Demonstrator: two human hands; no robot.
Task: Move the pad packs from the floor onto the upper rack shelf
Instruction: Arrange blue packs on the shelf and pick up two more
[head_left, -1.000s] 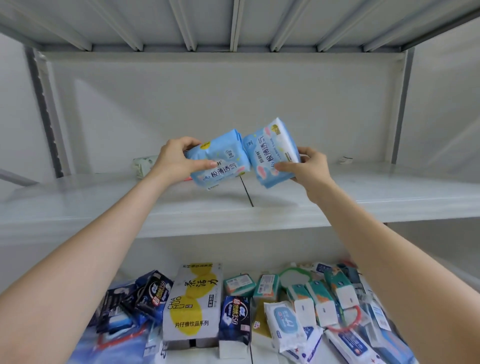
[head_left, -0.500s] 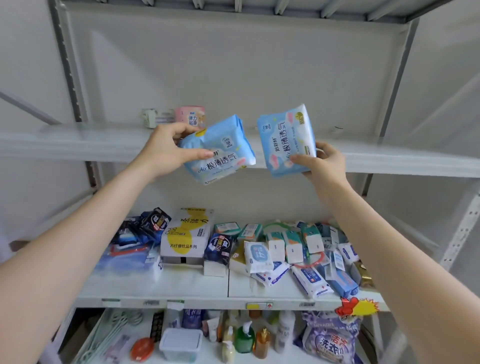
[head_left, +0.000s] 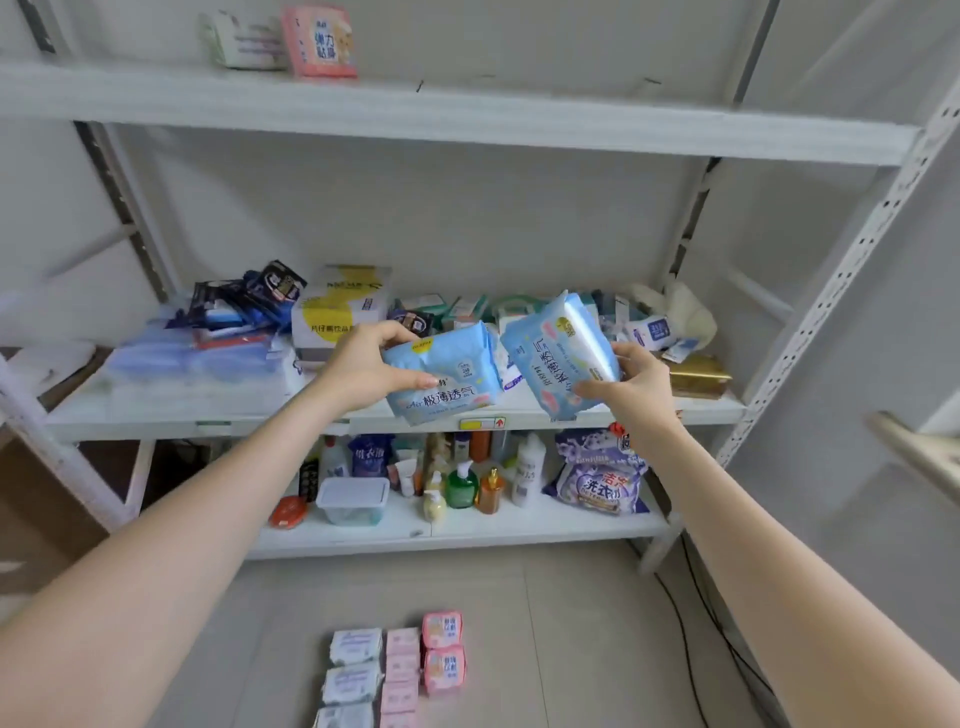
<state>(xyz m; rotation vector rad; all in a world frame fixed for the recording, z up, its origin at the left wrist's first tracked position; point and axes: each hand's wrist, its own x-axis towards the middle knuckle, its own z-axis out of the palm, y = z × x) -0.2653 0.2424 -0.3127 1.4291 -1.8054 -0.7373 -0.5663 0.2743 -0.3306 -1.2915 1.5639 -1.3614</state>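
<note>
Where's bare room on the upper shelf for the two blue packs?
Upper shelf: bare from the pink pack rightward to the right upright. Occupied only at left, where a white pack sits beside the pink one. Middle shelf is crowded almost end to end. Left hand and right hand each hold a blue pack.

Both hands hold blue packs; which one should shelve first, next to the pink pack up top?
Left, probably. The left hand and its blue pack sit more nearly below the pink pack.

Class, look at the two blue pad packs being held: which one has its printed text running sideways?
The blue pack in the right hand, at: its text runs up its face, while the left hand's pack reads level.
</note>
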